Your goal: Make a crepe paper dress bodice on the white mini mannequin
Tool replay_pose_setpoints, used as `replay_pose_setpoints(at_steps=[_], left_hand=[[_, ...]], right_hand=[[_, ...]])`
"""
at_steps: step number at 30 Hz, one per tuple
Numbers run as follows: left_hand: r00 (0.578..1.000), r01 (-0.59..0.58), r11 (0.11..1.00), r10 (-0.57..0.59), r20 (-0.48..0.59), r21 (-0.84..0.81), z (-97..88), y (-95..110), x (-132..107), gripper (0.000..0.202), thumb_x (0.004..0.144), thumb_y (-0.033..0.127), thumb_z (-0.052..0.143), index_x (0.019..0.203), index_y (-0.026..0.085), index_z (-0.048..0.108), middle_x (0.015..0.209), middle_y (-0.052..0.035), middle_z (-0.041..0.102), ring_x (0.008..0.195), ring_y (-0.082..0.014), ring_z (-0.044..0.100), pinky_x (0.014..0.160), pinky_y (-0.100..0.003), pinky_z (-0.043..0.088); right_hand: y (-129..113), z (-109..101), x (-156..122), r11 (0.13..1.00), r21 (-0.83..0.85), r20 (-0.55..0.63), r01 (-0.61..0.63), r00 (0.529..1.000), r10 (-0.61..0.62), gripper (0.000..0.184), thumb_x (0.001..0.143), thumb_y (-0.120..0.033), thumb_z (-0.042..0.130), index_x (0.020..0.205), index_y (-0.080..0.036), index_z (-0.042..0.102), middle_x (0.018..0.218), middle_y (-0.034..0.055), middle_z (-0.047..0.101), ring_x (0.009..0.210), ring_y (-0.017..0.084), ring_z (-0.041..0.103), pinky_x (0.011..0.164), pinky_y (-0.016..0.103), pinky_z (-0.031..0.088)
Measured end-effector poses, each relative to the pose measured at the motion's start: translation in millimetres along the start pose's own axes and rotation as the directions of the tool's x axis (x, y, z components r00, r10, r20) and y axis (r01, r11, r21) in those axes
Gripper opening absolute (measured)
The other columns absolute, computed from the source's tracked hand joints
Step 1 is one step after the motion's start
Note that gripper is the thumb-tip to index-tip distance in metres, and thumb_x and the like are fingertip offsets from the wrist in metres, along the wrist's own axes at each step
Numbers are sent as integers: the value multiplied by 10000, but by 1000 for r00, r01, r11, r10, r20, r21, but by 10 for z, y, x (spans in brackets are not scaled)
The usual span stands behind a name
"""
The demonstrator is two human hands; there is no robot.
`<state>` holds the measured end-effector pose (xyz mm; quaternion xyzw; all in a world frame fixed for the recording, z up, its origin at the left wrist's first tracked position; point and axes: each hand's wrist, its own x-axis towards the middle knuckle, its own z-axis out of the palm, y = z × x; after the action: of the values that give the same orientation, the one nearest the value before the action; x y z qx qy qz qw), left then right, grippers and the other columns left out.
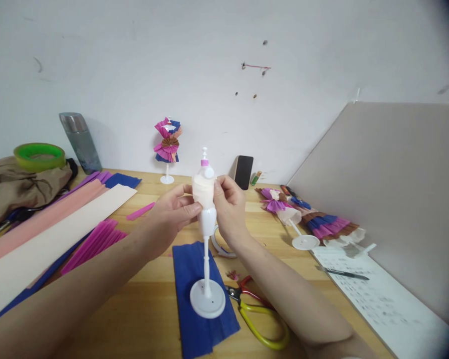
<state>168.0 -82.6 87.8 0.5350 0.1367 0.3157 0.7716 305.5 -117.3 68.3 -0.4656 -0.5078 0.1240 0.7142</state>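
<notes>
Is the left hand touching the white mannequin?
Touching. In the head view, the left hand has its thumb laid against the waist of the white mannequin.

The dress form (208,222) was of smooth white plastic with a slight gloss, its torso covered by a thin, matt cream wrap (203,192) resembling paper. The blue sheet (189,324) beneath the base was matt, finely grained paper; the pink strips (93,247) were pleated paper, the long cream strip (71,232) flat and matt. The scissors (242,306) paired metal blades with glossy, plastic-looking handles. The table (142,309) showed smooth, faintly shiny wood; the bottle cap (73,122), metal; the tape roll (41,163), glossy plastic; the khaki cloth (26,192), creased and matt.
</notes>
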Motion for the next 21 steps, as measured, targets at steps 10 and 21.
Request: replay_pose_setpoints(at_steps=[10,21], left_hand=[[994,-112,989,112,5,93,26,-125,-55,424,800,398,745,1136,176,610,1069,-86,682,983,-221,631,807,-315,497],[994,-32,999,32,-104,-4,189,-28,-165,389,787,478,694,1028,181,622,921,-62,643,900,-225,613,744,-326,503]], right_hand=[[-70,5,-47,995,-64,-18,80,997,-81,300,890,-363,565,644,-217,472,597,-47,436,566,108,390,530,248,342],[-112,-13,-117,998,-54,30,41,999,-39,305,930,-408,568,689,-235,500,569,-58,481,454,99,425,421,247,349]])
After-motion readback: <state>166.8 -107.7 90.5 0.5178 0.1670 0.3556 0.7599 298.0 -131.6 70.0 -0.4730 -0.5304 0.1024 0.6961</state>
